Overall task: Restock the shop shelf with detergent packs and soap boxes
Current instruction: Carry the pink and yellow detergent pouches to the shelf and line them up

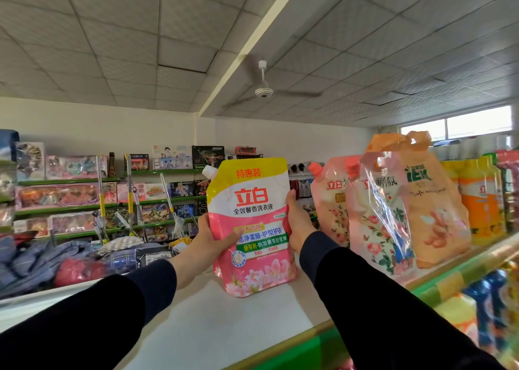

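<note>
Fingers of my left hand [209, 239] curl round the left edge of the detergent pouch [251, 223], with the thumb lying across its pink front panel just below mid-height. Those of my right hand [297, 223] wrap the opposite edge; from this view I see mainly the back of that hand and the thumb pressed along the pouch side, the fingertips being hidden behind the pack. Both hands therefore grip the same item, one on each side.

I read the pouch as upright, slightly tilted, with its white screw cap [209, 171] at the upper left corner. Its top band is yellow, the middle white with red lettering, and the lower half pink with a flower print. The bottom edge sits at or just above the white top shelf [224, 319]; I cannot tell whether it touches.

To the right on the same shelf stands a row of stocked goods: a pale pink pouch [330, 201] with a red cap, then a floral pouch [379, 215] in glossy clear wrap, then an orange pouch [432, 201] leaning against its neighbours, then yellow packs [480, 201]. The held pouch is near the pale pink one but apart from it.

A green and gold shelf edge [460, 268] runs along the right. Both forearms wear dark sleeves [373, 299]. Toy boxes [171, 157] fill green racks on the far wall, and a ceiling fan [263, 90] hangs overhead.
</note>
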The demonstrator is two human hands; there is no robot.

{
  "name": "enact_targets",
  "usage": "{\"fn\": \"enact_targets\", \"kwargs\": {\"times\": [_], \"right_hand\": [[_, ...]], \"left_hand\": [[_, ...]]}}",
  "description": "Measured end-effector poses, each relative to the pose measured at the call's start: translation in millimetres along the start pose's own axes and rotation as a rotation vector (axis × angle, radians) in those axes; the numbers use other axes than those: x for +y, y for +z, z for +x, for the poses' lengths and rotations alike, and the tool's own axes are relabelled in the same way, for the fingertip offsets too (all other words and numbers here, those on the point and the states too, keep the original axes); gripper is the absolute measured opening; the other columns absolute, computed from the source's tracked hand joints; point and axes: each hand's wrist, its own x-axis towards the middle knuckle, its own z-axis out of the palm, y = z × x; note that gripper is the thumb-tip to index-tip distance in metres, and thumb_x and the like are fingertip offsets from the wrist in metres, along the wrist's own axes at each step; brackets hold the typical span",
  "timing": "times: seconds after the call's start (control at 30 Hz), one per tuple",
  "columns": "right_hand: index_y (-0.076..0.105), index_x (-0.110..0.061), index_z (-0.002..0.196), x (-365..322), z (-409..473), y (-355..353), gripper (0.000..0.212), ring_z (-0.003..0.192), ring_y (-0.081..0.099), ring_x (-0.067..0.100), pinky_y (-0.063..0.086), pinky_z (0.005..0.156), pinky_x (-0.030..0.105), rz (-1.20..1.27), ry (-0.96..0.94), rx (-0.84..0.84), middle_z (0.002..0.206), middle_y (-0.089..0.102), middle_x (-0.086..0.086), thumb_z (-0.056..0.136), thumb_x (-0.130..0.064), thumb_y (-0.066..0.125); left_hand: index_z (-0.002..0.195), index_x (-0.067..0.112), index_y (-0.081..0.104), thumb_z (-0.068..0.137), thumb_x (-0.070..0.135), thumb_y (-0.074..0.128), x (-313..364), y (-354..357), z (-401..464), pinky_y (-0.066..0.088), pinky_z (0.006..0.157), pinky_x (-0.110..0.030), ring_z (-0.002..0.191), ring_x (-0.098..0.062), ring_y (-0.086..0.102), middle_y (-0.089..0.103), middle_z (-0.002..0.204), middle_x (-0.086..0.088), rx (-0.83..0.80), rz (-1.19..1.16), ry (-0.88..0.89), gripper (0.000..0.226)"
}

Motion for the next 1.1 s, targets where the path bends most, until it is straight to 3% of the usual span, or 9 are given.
{"fn": "enact_targets", "kwargs": {"times": [0.13,0.23,0.37,0.53,0.7,0.77,0.87,1.0,1.1], "right_hand": [[0.067,-0.015,0.089,2,4,1,0.048,0.076,0.071,0.029,0.057,0.091,0.053,0.041,0.021,-0.018,0.093,0.076,0.011,0.101,-0.057,0.048],[0.069,-0.012,0.103,1,5,0,0.043,0.087,0.070,0.033,0.056,0.090,0.049,0.066,0.015,-0.039,0.121,0.072,0.019,0.104,-0.050,0.049],[0.070,-0.011,0.126,-1,7,-5,0.067,0.113,0.069,0.042,0.052,0.104,0.054,-0.013,-0.034,-0.118,0.120,0.073,0.022,0.098,-0.066,0.044],[0.072,-0.015,0.121,-3,9,-9,0.063,0.107,0.073,0.037,0.059,0.082,0.039,-0.101,-0.047,-0.105,0.110,0.078,0.016,0.099,-0.066,0.042],[0.060,-0.010,0.129,-3,11,-8,0.049,0.094,0.075,0.034,0.061,0.082,0.041,-0.166,-0.157,-0.043,0.113,0.075,0.017,0.099,-0.050,0.058],[0.055,-0.010,0.125,-4,9,-6,0.045,0.082,0.074,0.027,0.059,0.065,0.034,-0.156,-0.233,0.047,0.111,0.074,0.016,0.095,-0.040,0.069],[0.059,-0.005,0.114,-10,8,-2,0.036,0.087,0.074,0.034,0.062,0.075,0.041,-0.194,-0.217,0.005,0.108,0.075,0.018,0.096,-0.034,0.070],[0.063,-0.008,0.108,-19,1,-8,0.015,0.069,0.069,0.023,0.058,0.054,0.029,-0.081,-0.188,-0.074,0.099,0.074,0.015,0.102,-0.022,0.062],[0.061,-0.003,0.122,-16,-1,-11,0.025,0.073,0.068,0.024,0.058,0.060,0.033,0.010,-0.223,-0.048,0.108,0.075,0.019,0.105,-0.021,0.057]], "left_hand": [[0.137,0.031,0.032,0.070,0.058,0.077,10,-4,-3,0.060,0.066,-0.023,0.092,-0.009,0.076,0.068,0.122,0.005,-0.013,0.048,0.005,0.085],[0.139,0.029,0.034,0.072,0.045,0.082,13,-4,-4,0.061,0.078,-0.033,0.103,-0.018,0.074,0.069,0.126,0.001,-0.044,0.004,-0.019,0.085],[0.141,0.023,0.034,0.078,0.033,0.083,20,-8,-2,0.060,0.063,-0.022,0.100,-0.019,0.074,0.066,0.127,-0.004,0.017,-0.073,-0.008,0.080],[0.149,0.023,0.029,0.072,0.036,0.084,23,-13,4,0.062,0.080,-0.037,0.107,-0.026,0.072,0.064,0.131,-0.007,0.017,-0.117,-0.025,0.095],[0.145,0.032,0.023,0.067,0.040,0.088,27,-10,5,0.063,0.065,-0.033,0.095,-0.023,0.074,0.061,0.123,-0.004,0.199,-0.188,0.027,0.102],[0.134,0.021,0.035,0.068,0.048,0.087,31,-12,8,0.063,0.081,-0.044,0.102,-0.027,0.071,0.060,0.123,-0.006,0.292,-0.152,0.043,0.089],[0.121,0.014,0.059,0.083,0.044,0.080,39,-12,11,0.058,0.094,-0.048,0.102,-0.029,0.073,0.072,0.118,-0.009,0.222,-0.083,0.001,0.053],[0.119,0.014,0.070,0.096,0.018,0.070,51,-13,10,0.059,0.062,-0.027,0.079,-0.020,0.076,0.079,0.108,-0.010,0.151,-0.152,-0.010,0.023],[0.105,0.015,0.076,0.098,0.009,0.066,55,-13,7,0.057,0.059,-0.025,0.072,-0.015,0.074,0.077,0.111,-0.014,0.202,-0.139,0.084,0.014]]}}
